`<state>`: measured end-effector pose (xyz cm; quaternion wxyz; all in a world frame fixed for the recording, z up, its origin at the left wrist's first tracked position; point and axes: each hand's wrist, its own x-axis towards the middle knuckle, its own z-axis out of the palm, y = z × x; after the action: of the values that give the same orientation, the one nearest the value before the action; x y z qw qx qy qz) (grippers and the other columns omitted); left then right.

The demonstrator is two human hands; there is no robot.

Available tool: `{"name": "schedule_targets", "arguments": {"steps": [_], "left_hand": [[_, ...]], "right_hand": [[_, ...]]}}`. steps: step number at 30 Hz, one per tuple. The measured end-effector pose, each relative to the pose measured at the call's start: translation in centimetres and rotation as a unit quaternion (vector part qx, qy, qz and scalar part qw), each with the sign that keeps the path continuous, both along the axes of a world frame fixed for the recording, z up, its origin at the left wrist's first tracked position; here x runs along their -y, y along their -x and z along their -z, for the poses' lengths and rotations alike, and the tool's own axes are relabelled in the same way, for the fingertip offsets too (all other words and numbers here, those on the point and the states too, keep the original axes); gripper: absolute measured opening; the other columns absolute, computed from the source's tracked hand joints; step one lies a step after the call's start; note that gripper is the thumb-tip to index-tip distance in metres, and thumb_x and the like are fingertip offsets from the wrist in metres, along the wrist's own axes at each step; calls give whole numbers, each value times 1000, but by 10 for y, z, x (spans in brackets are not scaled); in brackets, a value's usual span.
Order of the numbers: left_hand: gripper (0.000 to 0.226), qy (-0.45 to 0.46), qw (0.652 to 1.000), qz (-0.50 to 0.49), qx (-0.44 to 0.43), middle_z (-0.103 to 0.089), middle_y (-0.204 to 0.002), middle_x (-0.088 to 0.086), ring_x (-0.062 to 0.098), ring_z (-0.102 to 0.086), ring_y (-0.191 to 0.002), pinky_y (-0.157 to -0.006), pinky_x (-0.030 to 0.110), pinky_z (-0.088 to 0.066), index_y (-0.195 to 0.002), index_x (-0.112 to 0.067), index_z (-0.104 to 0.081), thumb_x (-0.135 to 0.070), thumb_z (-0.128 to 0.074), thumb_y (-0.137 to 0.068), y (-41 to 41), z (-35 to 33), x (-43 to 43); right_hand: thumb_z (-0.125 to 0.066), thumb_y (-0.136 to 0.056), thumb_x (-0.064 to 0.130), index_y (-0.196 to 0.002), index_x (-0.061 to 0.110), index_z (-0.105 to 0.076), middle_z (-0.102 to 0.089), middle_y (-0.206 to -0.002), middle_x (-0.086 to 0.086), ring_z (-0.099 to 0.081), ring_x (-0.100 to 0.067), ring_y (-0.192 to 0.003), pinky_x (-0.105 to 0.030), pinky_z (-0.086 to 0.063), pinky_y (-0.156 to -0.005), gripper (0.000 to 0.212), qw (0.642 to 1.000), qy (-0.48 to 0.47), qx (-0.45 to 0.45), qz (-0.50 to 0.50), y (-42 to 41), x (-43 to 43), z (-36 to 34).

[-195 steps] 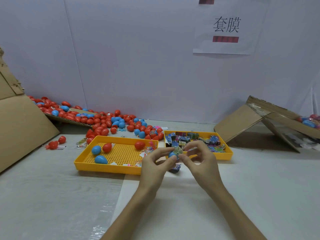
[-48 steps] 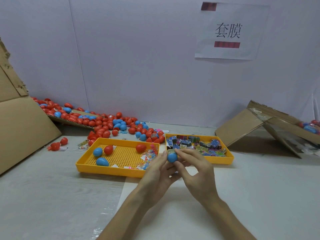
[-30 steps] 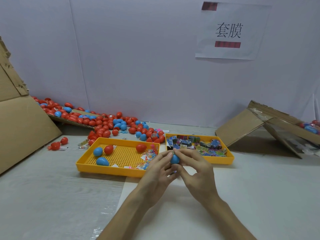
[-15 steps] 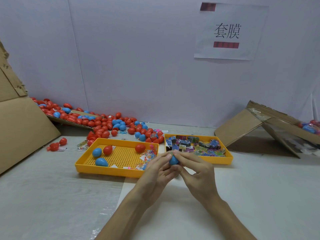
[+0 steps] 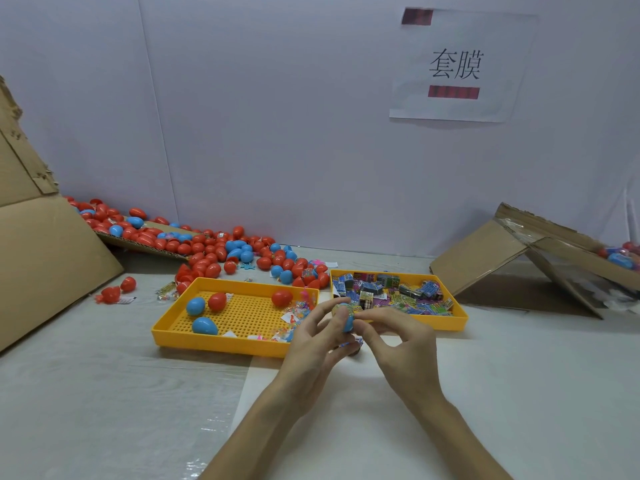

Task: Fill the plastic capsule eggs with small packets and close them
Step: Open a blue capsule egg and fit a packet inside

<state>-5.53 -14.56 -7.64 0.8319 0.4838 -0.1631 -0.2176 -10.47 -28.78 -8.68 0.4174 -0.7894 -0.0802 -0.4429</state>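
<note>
Paper sign (image 5: 460,67), "套膜", above blue egg (image 5: 348,323)

Your left hand (image 5: 311,348) and right hand (image 5: 401,351) meet at centre, forearms converging from near, fingertips of both pinching one blue egg (image 5: 347,323).
</note>
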Motion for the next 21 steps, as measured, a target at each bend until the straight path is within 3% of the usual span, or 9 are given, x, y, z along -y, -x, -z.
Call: {"name": "schedule_targets", "arguments": {"steps": [6, 10, 14, 17, 21], "left_hand": [[37, -24, 998, -24, 44, -76, -102, 10, 21, -74, -88, -74, 26, -58, -114, -26, -73, -36, -77, -78, -1, 1, 0], [47, -52, 995, -36, 72, -76, -106, 8, 26, -74, -94, -80, 32, -60, -119, -29, -72, -42, -79, -75, -2, 4, 1], [51, -73, 992, -19, 102, -74, -112, 9, 26, -72, -102, -89, 42, -60, -129, -28, -67, -30, -83, -81, -3, 7, 2], [44, -95, 987, -23, 129, -74, -112, 8, 24, -72, -104, -89, 39, -60, -131, -27, -66, -17, -77, -89, -3, 10, 2], [41, -114, 983, -39, 141, -75, -106, 7, 23, -73, -97, -82, 31, -60, -128, -24, -67, -15, -75, -89, -4, 10, 3]], "right_hand": [[-75, -86, 12, -95, 13, -78, -73, -86, 9, -69, -8, -75, -22, -56, -64, 10, 999, 45, 21, 17, -1, 3, 1], [-73, -86, 12, -92, 14, -76, -71, -84, 10, -65, -4, -74, -15, -51, -63, 7, 996, 81, 27, 38, -1, 3, 2], [-71, -88, 8, -90, 19, -66, -63, -81, 15, -61, -1, -71, -7, -45, -63, 12, 994, 93, 12, 51, -1, 2, 2], [-68, -90, 8, -91, 22, -60, -58, -81, 14, -58, -2, -71, -9, -44, -61, 16, 993, 107, -4, 55, -1, 4, 3], [-64, -92, 9, -92, 22, -54, -52, -83, 15, -55, -1, -73, -10, -44, -60, 16, 989, 136, -7, 55, -1, 4, 2]]}}
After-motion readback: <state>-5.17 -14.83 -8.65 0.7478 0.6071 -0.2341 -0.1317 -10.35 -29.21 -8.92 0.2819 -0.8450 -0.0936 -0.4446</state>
